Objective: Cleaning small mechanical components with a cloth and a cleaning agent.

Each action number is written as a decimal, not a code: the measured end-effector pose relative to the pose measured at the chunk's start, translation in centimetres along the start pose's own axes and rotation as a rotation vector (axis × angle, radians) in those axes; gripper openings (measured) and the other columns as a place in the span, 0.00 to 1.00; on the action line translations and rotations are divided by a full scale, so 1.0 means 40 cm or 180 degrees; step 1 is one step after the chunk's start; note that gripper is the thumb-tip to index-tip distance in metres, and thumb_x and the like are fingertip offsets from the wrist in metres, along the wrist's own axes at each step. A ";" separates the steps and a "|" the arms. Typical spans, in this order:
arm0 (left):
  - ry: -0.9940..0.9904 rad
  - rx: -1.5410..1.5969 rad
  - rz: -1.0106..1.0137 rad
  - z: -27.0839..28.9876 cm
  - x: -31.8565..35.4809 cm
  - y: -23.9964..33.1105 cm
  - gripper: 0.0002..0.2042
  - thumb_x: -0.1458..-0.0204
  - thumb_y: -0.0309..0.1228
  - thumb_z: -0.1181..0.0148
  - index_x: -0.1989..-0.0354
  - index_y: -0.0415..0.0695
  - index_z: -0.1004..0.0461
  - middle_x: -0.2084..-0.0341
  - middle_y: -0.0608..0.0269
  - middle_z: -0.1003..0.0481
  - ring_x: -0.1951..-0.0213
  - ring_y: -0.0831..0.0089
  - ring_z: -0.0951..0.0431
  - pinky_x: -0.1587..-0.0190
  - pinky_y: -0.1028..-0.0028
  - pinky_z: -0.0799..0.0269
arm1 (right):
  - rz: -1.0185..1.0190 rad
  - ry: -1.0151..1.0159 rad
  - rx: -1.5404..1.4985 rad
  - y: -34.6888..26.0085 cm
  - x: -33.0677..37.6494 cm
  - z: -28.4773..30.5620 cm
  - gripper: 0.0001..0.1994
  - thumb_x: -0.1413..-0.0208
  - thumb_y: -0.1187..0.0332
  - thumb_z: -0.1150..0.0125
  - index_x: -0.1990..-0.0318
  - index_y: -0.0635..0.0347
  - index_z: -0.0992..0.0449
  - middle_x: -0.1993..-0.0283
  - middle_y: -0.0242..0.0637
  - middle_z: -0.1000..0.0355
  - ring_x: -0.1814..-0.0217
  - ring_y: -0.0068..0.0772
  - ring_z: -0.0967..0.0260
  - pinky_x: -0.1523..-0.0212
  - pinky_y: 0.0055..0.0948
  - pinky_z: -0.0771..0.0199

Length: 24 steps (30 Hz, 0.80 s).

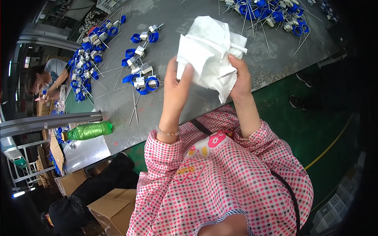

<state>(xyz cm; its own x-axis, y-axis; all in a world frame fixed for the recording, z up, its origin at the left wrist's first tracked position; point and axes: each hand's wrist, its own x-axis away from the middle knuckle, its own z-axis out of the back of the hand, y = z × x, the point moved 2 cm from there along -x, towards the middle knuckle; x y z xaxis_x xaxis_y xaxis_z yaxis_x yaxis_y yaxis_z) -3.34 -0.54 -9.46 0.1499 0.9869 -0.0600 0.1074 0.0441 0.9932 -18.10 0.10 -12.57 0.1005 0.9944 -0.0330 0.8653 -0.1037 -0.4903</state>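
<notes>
A crumpled white cloth [208, 51] is held up in front of me over the grey table [165, 98]. My left hand [178, 84] grips its lower left edge with thumb and fingers. My right hand [241, 78] grips its lower right side. Both forearms rise from red-and-white checked sleeves [220, 165]. On the table just left of my left hand lies a small group of blue ring parts with white blocks and thin metal rods [139, 74].
More blue ring parts lie in piles at the far left [88, 55] and top right [271, 13]. A green plastic bottle [88, 130] lies at the table's left edge. Cardboard boxes [112, 208] stand below. Another person [47, 78] works at the left.
</notes>
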 end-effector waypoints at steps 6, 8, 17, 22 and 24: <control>0.0111 -0.1330 -0.0699 0.016 0.016 0.085 0.18 0.57 0.24 0.43 0.55 0.38 0.37 0.67 0.59 0.29 0.66 0.76 0.29 0.64 0.79 0.34 | 0.1928 0.0974 0.2885 -0.004 -0.017 0.019 0.15 0.49 0.72 0.52 0.53 0.64 0.37 0.58 0.36 0.34 0.58 0.24 0.36 0.57 0.20 0.37; -0.0120 -0.1900 -0.1143 0.023 0.017 0.120 0.18 0.58 0.23 0.43 0.56 0.39 0.36 0.67 0.57 0.29 0.66 0.74 0.28 0.65 0.78 0.34 | 0.1662 0.0446 0.2829 -0.018 -0.008 -0.015 0.13 0.49 0.72 0.51 0.54 0.64 0.36 0.59 0.35 0.34 0.59 0.22 0.36 0.58 0.19 0.37; 0.0232 -0.2166 -0.0904 0.056 0.043 0.150 0.12 0.57 0.19 0.47 0.62 0.38 0.36 0.73 0.55 0.27 0.69 0.72 0.26 0.69 0.78 0.33 | 0.0302 -0.0479 0.1960 -0.023 -0.003 -0.075 0.09 0.53 0.77 0.45 0.63 0.65 0.33 0.66 0.32 0.32 0.64 0.18 0.36 0.62 0.15 0.37; 0.0860 -0.2716 -0.1908 0.041 0.046 0.151 0.12 0.63 0.17 0.48 0.66 0.40 0.34 0.72 0.57 0.28 0.70 0.64 0.28 0.69 0.73 0.34 | 0.1676 -0.0060 0.4121 -0.025 0.004 -0.084 0.09 0.52 0.75 0.46 0.62 0.66 0.33 0.66 0.31 0.34 0.67 0.18 0.37 0.64 0.17 0.36; 0.1251 -0.4025 -0.3034 0.030 0.048 0.174 0.14 0.68 0.18 0.46 0.67 0.41 0.32 0.68 0.60 0.30 0.66 0.61 0.31 0.65 0.71 0.37 | 0.1093 -0.0204 0.3532 -0.017 0.015 -0.088 0.10 0.50 0.73 0.48 0.60 0.66 0.34 0.64 0.32 0.34 0.67 0.17 0.37 0.64 0.17 0.36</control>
<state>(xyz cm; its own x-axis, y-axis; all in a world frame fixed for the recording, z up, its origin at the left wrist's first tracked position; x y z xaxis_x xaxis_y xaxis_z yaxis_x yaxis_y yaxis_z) -1.13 1.46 -2.78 0.2381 0.4971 -0.8343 -0.8492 0.5235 0.0695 -16.91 0.71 -9.19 0.1937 0.9200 -0.3408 -0.1112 -0.3245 -0.9393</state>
